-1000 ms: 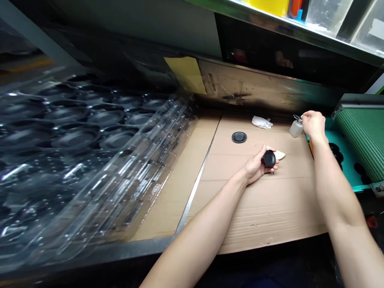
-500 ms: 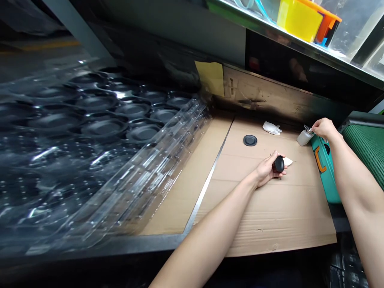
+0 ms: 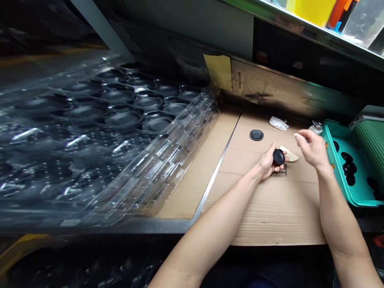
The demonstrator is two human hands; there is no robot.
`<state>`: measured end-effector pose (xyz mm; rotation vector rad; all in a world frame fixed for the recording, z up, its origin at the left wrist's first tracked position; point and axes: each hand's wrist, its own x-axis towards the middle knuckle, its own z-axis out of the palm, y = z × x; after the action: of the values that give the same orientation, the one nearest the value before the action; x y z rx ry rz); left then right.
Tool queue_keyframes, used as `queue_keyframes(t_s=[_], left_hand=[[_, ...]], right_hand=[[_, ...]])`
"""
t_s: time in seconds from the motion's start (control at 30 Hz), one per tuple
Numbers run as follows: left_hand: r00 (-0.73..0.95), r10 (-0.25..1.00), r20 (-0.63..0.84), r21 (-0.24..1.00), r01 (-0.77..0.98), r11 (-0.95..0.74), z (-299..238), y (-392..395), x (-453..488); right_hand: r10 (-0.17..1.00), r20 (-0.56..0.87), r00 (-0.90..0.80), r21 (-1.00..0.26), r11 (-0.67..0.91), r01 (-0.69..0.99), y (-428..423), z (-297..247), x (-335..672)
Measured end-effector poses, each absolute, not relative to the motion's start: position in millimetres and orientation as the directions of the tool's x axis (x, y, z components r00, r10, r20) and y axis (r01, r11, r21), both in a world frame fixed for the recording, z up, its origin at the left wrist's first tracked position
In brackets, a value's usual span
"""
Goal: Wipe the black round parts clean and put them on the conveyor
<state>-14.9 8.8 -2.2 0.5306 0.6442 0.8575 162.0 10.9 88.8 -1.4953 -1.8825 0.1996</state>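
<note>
My left hand (image 3: pixel 267 163) grips a small round black plastic part (image 3: pixel 279 157), its dark face turned up. Just beyond those fingers a pale cream wedge-shaped piece (image 3: pixel 289 154) lies on the cardboard. My right hand (image 3: pixel 313 148) hovers to the right of the part, thumb and fingers pinched together. A tiny whitish bit shows at its fingertips, too small to name. Behind that hand stands a small bottle with a metal top (image 3: pixel 317 127), partly hidden. Another round black part (image 3: pixel 256 135) rests on the cardboard farther back, near a crumpled white wad (image 3: pixel 279 123).
Stacked clear plastic trays (image 3: pixel 168 168) with black round parts fill the left side. At right, a teal bin (image 3: pixel 364 196) holds several black parts beside a green mesh surface (image 3: pixel 372 138). Cardboard (image 3: pixel 264 216) covers the bench. A shelf edge (image 3: pixel 300 36) hangs above.
My right hand has left the bottle's top and come left and down toward the black part in my left hand. The view has shifted, showing more of the teal bin's inside.
</note>
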Motion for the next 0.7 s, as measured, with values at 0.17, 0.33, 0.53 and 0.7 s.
queue_keyframes(t_s=[0.17,0.33,0.53,0.7], left_hand=[[0.420,0.868,-0.266,0.760,-0.463,0.457,-5.4,4.7,-8.3],[0.376,0.888,-0.266,0.858,-0.327,0.395,-6.5,-0.1,-4.3],[0.357,0.898,-0.259,0.940,-0.121,0.319,-5.5,-6.6,-2.6],[0.363,0.887,-0.285,0.937,-0.090,0.338,0.9,-8.8,-2.2]], right_hand=[[0.903,0.356,-0.241,-0.528,0.407,0.745,-13.9,34.2,149.1],[0.907,0.295,-0.300,-0.388,0.401,0.830,-12.1,23.9,154.0],[0.923,0.138,-0.359,-0.271,0.384,0.883,-17.8,31.3,159.2],[0.887,0.183,-0.424,-0.325,0.461,0.826,-15.4,28.3,163.8]])
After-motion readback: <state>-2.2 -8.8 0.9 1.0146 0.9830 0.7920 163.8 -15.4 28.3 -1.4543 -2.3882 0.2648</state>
